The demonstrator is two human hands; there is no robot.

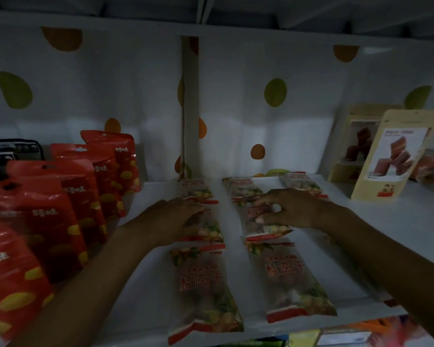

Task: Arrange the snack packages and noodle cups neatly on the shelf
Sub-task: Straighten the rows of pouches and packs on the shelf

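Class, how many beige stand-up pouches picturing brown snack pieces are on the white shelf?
2: the front beige pouch leans on the white shelf, far right; the second pouch stands behind it, partly covered. More could be hidden.

On the shelf (398, 221), flat packets (293, 279) lie end to end in rows running front to back at centre; standing pouches (60, 209) line the left side; leaning pouches (396, 156) occupy the right rear.

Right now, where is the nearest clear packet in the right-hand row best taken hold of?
Probably pinch its near sealed end, coming from the front of the shelf: the clear packet lies flat, lengthways, that thin red-banded seam nearest you and free.
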